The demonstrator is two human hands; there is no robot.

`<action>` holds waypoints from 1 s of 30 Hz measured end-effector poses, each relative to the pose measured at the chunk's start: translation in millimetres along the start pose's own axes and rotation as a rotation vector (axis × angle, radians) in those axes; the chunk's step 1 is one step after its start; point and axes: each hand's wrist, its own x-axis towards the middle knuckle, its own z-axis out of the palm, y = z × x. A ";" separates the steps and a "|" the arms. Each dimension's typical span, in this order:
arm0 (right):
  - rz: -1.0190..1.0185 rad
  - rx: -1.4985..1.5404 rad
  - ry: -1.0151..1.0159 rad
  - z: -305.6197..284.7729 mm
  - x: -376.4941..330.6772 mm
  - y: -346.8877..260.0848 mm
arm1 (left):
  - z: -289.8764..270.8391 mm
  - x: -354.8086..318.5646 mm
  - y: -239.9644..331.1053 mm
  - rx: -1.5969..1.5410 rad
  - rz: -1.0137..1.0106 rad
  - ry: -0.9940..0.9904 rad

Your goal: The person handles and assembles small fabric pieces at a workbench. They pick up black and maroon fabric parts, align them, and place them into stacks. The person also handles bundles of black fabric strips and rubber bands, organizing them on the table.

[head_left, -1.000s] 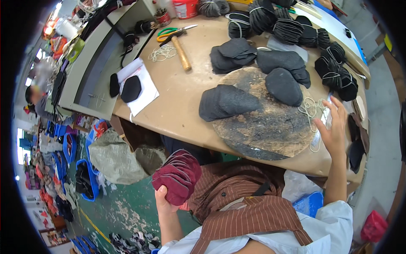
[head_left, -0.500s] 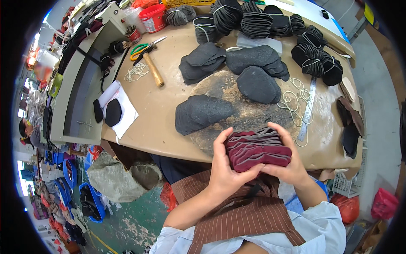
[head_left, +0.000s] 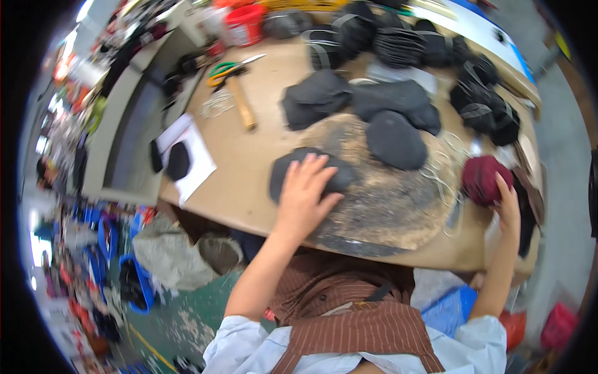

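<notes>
My left hand [head_left: 303,194] lies with fingers spread on a stack of black cut pieces [head_left: 281,171], at the left side of a worn round wooden board [head_left: 392,209]. At the right of the table, my right hand [head_left: 508,206] has its fingers on the near right side of a maroon stack of cut fabric pieces [head_left: 481,176], gripping it. Whether that stack touches the tabletop I cannot tell. Another black stack [head_left: 396,140] sits on the board's far part. Beyond it are two more black stacks, one at the left [head_left: 316,100] and one at the right [head_left: 392,100].
Tied black bundles [head_left: 398,47] line the far edge, with more tied bundles [head_left: 483,106] at the right. Pale bands [head_left: 443,181] lie by the board. Scissors [head_left: 233,70], a wooden-handled tool [head_left: 242,103] and white paper [head_left: 190,156] are at the left, near a red bucket [head_left: 245,26].
The maroon stack has gone from between both hands to the table's right side, in my right hand alone. My left hand has let go and moved left onto the black stack. The view has shifted.
</notes>
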 end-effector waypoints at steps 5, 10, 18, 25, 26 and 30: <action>-0.048 0.085 0.152 -15.3 18.1 40.9 | -31.1 -1.6 -43.5 -0.141 -0.234 0.341; -0.240 0.135 0.247 -26.1 30.9 81.7 | -65.1 -35.6 -178.4 0.329 -0.648 0.626; -0.387 -0.186 0.447 -41.4 48.9 113.8 | -101.7 -48.8 -262.5 0.526 -0.921 0.087; -0.277 0.046 0.401 -34.3 40.2 100.7 | -160.2 -57.9 -291.9 0.255 -0.840 0.583; -0.258 0.068 0.381 -26.5 38.4 96.7 | -177.6 -66.0 -295.2 0.130 -0.899 0.663; -0.227 0.096 0.366 -12.1 25.9 85.2 | -202.5 -59.8 -316.4 -0.420 -0.733 1.078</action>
